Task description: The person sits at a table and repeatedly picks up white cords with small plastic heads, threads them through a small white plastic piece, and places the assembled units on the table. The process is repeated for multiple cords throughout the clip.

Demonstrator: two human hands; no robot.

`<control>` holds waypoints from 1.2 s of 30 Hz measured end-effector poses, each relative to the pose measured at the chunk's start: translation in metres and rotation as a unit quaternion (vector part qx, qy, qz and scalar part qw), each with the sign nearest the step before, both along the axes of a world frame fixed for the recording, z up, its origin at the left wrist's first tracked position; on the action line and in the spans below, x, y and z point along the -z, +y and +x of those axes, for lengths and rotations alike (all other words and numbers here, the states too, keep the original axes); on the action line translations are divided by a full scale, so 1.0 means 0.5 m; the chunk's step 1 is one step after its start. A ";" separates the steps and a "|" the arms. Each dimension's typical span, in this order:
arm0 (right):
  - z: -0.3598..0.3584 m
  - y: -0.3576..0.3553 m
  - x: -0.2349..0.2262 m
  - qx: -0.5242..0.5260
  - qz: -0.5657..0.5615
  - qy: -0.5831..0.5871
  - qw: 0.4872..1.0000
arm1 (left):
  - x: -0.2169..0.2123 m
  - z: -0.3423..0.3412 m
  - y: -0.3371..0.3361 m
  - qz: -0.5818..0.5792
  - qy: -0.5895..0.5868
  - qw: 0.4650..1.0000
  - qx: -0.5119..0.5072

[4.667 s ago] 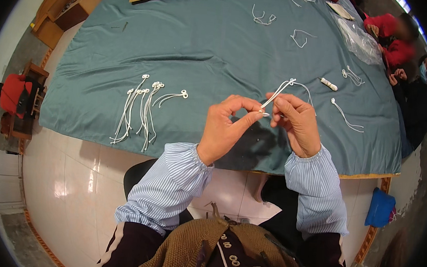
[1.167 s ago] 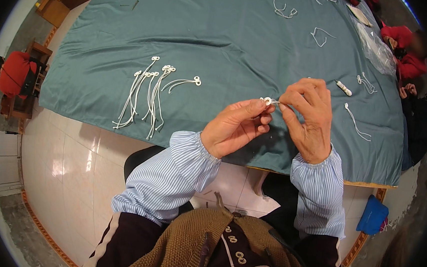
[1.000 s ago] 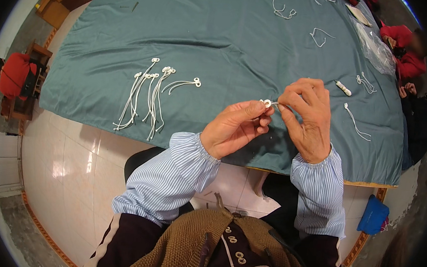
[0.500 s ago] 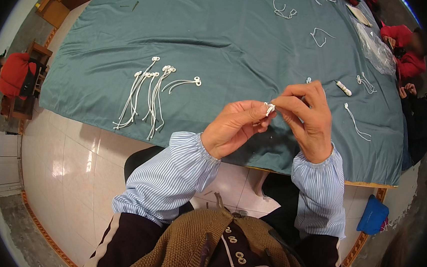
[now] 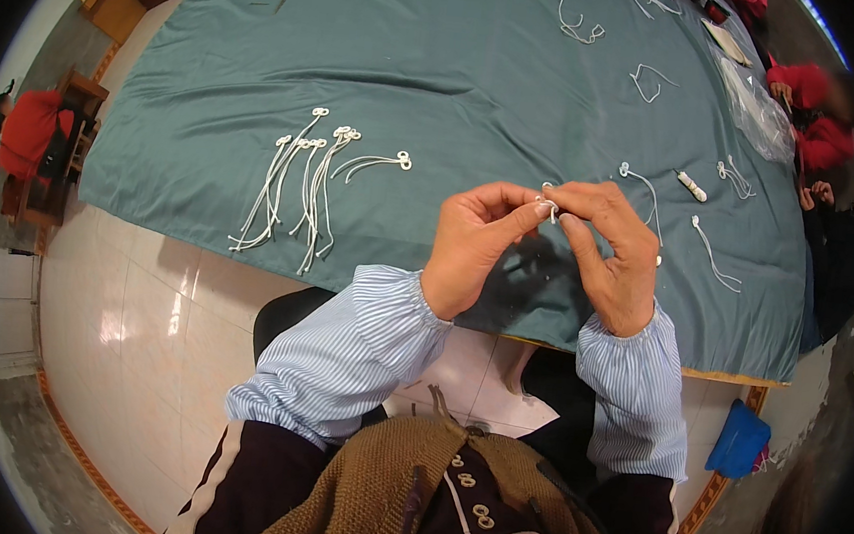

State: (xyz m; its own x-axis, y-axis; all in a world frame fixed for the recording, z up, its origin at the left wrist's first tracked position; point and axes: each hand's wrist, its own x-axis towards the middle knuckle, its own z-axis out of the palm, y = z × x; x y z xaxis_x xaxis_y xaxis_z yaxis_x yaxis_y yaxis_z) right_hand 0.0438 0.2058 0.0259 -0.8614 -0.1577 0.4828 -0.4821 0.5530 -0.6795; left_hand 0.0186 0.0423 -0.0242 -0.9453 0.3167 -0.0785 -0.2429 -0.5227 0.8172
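My left hand (image 5: 474, 246) and right hand (image 5: 609, 251) are raised over the near edge of the green cloth (image 5: 463, 59), fingertips meeting. Between them I pinch a small white cord (image 5: 548, 208); both hands grasp it, thumb against forefinger. A few seconds ago a long loop of this cord stood up above my fingers; now almost all of it is gathered into my grip and only a short white bit shows at the fingertips. In the last second my hands have barely shifted, just closing tighter together. I judge the loop is being drawn down into a knot or eye, so this piece is close to done. To my left the finished cords (image 5: 303, 187) lie in a row on the cloth, unmoved. Loose cords (image 5: 714, 254) wait to my right, and another person's red sleeve (image 5: 810, 116) shows at the far corner.
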 end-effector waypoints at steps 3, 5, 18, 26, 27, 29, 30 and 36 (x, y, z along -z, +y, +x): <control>0.002 -0.006 0.004 0.000 -0.066 -0.036 0.997 | -0.002 0.002 0.015 -0.024 0.054 0.997 -0.056; 0.004 -0.013 0.010 0.012 -0.143 -0.078 0.987 | -0.003 0.001 0.017 -0.082 0.119 0.985 -0.089; 0.012 -0.031 0.015 0.027 -0.408 -0.135 0.903 | -0.029 -0.002 0.021 -0.256 0.366 0.865 -0.230; 0.010 -0.018 0.012 0.001 -0.455 -0.234 0.859 | -0.028 -0.009 0.022 -0.256 0.392 0.849 -0.245; 0.010 -0.018 0.011 0.002 -0.463 -0.233 0.855 | -0.027 -0.010 0.020 -0.265 0.398 0.843 -0.247; 0.011 -0.019 0.010 0.007 -0.465 -0.232 0.854 | -0.026 -0.013 0.017 -0.284 0.425 0.822 -0.252; 0.011 -0.019 0.009 0.005 -0.468 -0.229 0.854 | -0.025 -0.016 0.015 -0.294 0.446 0.807 -0.254; 0.010 -0.023 0.015 0.018 -0.446 -0.176 0.878 | -0.026 -0.022 0.017 -0.329 0.507 0.743 -0.288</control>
State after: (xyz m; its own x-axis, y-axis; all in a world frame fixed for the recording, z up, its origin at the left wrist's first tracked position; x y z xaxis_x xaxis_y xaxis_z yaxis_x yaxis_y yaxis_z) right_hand 0.0487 0.1942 0.0187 -0.9786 0.1773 0.1045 -0.1495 -0.2631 -0.9531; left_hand 0.0076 0.0509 -0.0114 -0.5877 0.0462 0.8078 0.7812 0.2921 0.5517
